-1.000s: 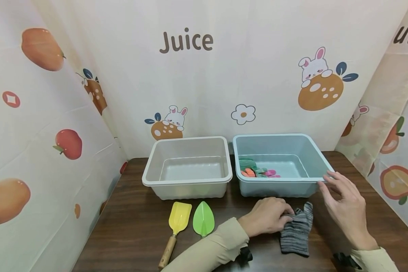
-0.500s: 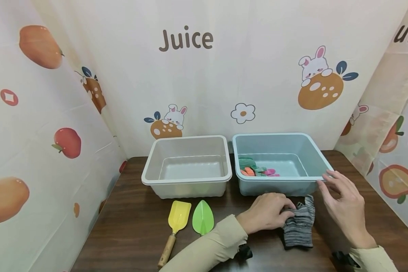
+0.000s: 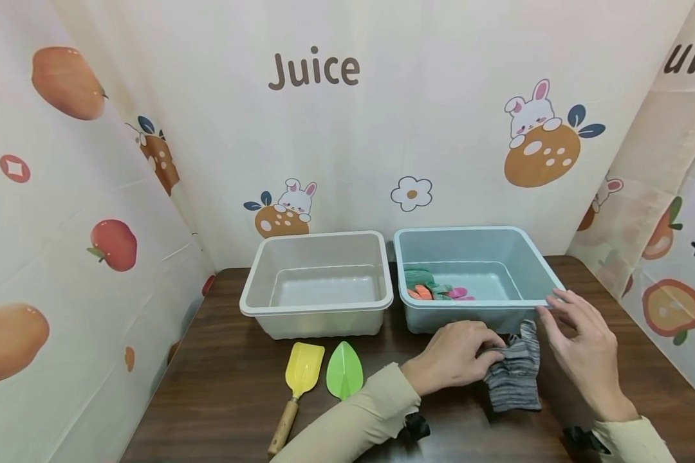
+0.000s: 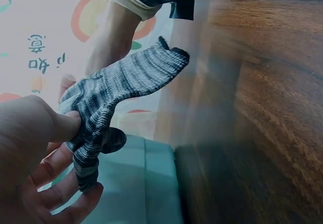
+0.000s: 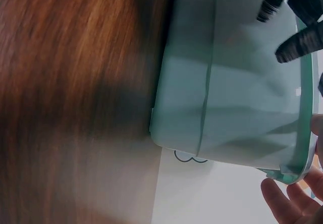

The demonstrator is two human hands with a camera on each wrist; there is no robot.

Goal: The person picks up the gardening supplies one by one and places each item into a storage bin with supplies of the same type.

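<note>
My left hand point(image 3: 454, 357) pinches a grey striped knit glove point(image 3: 515, 379) between thumb and fingers, in front of the blue bin point(image 3: 469, 318). In the left wrist view the glove point(image 4: 131, 77) hangs above the table, its cuff pointing away from the hand and its fingers drooping. My right hand point(image 3: 585, 350) holds the front right corner of the blue bin's rim, thumb on the front side and fingers over the right side. Inside that bin, at the left, lie a green glove point(image 3: 419, 278), something orange point(image 3: 421, 292) and something pink point(image 3: 459, 293).
A pale grey bin point(image 3: 318, 320) stands left of the blue one. Before it on the dark wood table point(image 3: 208, 399) lie a yellow shovel point(image 3: 304, 370) with a wooden handle and a green trowel point(image 3: 344, 370). Printed curtains point(image 3: 353, 141) enclose the back and sides.
My left hand has raised the grey glove off the table and moved it slightly towards the blue bin. The right hand has stayed at the bin's corner.
</note>
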